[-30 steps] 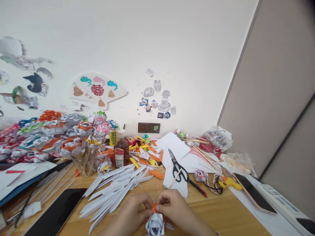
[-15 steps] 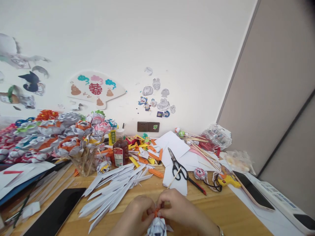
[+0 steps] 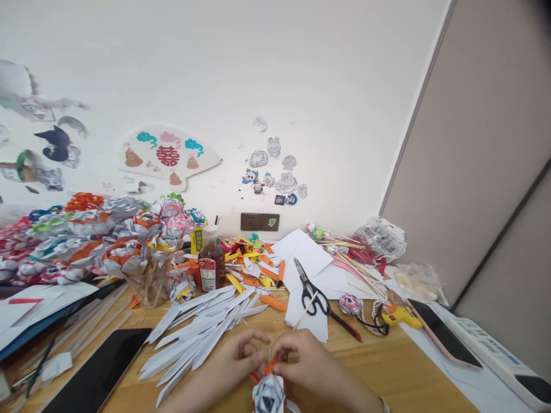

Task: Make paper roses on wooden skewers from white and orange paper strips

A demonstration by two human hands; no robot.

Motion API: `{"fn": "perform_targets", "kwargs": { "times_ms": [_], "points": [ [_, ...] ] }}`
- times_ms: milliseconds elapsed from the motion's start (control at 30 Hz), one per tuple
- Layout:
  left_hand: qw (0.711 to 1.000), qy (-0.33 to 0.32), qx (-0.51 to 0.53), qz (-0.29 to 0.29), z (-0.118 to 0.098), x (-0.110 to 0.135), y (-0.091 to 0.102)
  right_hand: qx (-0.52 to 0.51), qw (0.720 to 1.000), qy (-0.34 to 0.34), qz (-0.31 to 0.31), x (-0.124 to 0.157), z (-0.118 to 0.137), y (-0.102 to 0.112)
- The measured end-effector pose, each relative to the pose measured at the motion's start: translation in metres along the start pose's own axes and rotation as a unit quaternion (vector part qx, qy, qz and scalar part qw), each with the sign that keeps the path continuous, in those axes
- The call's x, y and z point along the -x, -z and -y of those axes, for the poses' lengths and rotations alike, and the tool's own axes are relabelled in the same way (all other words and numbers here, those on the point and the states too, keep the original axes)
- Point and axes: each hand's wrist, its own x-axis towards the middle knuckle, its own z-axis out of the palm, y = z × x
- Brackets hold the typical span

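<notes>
At the front edge of the view is a paper flower (image 3: 269, 394) of white and grey folded petals with orange paper at its base. My right hand (image 3: 297, 355) pinches it by the orange paper (image 3: 270, 367). Just left of that, my left hand (image 3: 247, 353) has its fingers loosely curled and apart, the thumb close to the orange paper; I see nothing held in it. Beyond both hands lie black-handled scissors (image 3: 306, 281) on white paper, with a thin wooden stick (image 3: 305, 311) across them. Folded white paper strips (image 3: 202, 338) spread out to the left.
A phone (image 3: 99, 370) lies front left, another phone (image 3: 443, 332) at right beside a yellow glue gun (image 3: 402, 317). Finished paper flowers (image 3: 124, 252) crowd the back left. A brown bottle (image 3: 210, 264) stands near orange and yellow strips (image 3: 258, 269). A wall bounds the back.
My left hand has loosened and drawn slightly left from the orange paper. The flower has turned so its petals face me more, while my right hand keeps its pinch.
</notes>
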Motion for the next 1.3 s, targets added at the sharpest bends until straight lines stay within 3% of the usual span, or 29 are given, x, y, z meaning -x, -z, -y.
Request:
{"fn": "perform_targets", "kwargs": {
  "times_ms": [100, 300, 600, 833, 1200, 1300],
  "points": [
    [0.998, 0.029, 0.048, 0.034, 0.006, -0.003, 0.004, 0.010, 1.000, 0.002, -0.004, -0.001, -0.001, -0.002],
    [0.999, 0.024, 0.020, 0.007, 0.010, -0.006, 0.003, 0.043, 0.999, 0.016, -0.002, 0.001, 0.003, -0.001],
    [0.999, 0.042, -0.008, -0.029, 0.005, -0.002, -0.004, 0.213, 0.968, 0.133, -0.016, 0.000, 0.003, -0.006],
    [0.997, 0.025, -0.039, -0.059, 0.002, -0.001, -0.009, 0.187, 0.975, 0.122, 0.004, 0.000, -0.002, -0.003],
    [0.995, 0.025, -0.054, -0.075, -0.002, 0.000, -0.011, 0.145, 0.968, 0.190, 0.075, -0.001, 0.010, 0.012],
    [0.993, 0.013, -0.080, -0.092, -0.003, 0.001, -0.012, 0.158, 0.970, 0.170, 0.075, -0.001, 0.009, 0.012]
  ]
}}
